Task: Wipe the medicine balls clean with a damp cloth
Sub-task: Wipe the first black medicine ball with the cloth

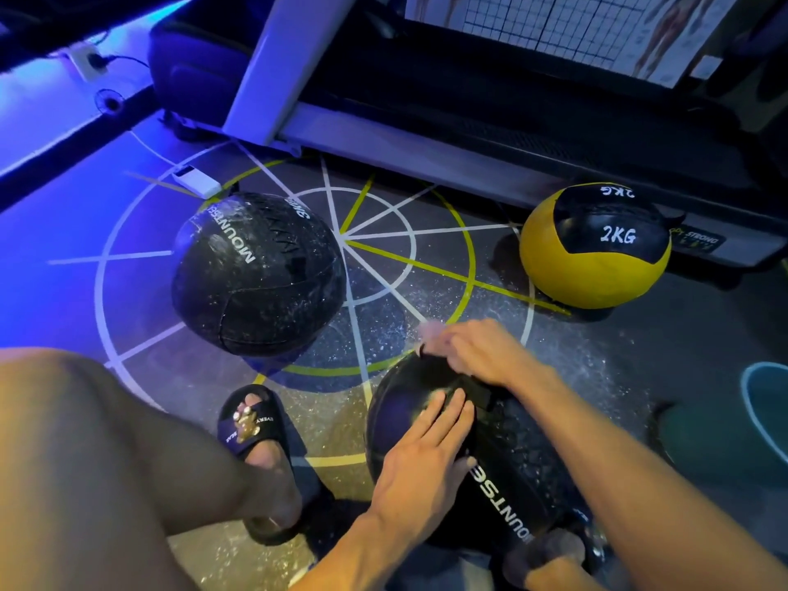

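The left hand [420, 458] lies flat and open on the near medicine ball [490, 454]; the right hand [473, 356] clutches a blurred cloth [430, 332] on its far side. Pushing may roll the ball away.

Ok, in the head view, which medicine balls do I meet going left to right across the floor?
Speckled black ball → black ball under both hands → yellow-and-black 2KG ball by the treadmill.
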### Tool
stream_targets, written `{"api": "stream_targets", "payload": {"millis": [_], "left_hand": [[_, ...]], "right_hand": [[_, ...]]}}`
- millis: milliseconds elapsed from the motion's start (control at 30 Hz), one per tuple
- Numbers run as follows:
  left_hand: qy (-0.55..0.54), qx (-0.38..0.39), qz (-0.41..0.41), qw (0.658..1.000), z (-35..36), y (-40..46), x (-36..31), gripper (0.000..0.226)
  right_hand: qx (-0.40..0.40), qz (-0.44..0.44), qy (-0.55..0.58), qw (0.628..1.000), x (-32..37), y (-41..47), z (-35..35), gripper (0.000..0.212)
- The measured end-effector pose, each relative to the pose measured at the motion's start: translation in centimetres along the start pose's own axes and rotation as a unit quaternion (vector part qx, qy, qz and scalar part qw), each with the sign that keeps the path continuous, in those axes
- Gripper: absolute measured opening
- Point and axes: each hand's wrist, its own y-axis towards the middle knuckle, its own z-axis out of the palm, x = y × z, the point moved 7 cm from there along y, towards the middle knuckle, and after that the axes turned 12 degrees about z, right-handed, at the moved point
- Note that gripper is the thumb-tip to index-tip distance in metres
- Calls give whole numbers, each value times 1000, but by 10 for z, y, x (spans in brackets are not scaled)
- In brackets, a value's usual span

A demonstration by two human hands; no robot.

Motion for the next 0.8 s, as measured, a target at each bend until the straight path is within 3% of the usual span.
{"api": "stream_targets", "payload": {"millis": [33,100,167,200,300,367,433,533,633,733,800], "left_hand": [[3,-10,2,1000,-1,0,0,61],[-25,-12,2,1000,-4,1,1,58],[-37,-21,3,999,-7,3,3,51],[-41,-24,3,999,-7,4,6,50],[-54,-31,17,998,-6,5,8,57],[-105,-17,9,994,-3,4,19,58],[-150,-10,11,989,-4,4,30,60],[-213,12,34,976,-9,15,43,61],[-267,69,26,961,-19,33,62,62],[-247,96,-2,964,-32,48,72,57],[-216,59,-38,974,-40,49,69,44]], "right_hand": [[-6,26,19,999,-8,2,-3,39],[14,-35,77,996,20,-11,-3,35],[104,-118,93,983,55,-31,18,35],[121,-116,102,981,56,-32,21,37],[20,29,217,975,-3,-10,4,36],[-66,158,289,942,-63,-17,1,38],[-76,222,329,915,-97,-37,16,39],[-87,269,361,889,-111,-61,39,34],[-122,291,327,891,-110,-80,43,35],[-126,309,281,900,-104,-103,51,35],[-134,319,251,904,-96,-119,57,36]]}}
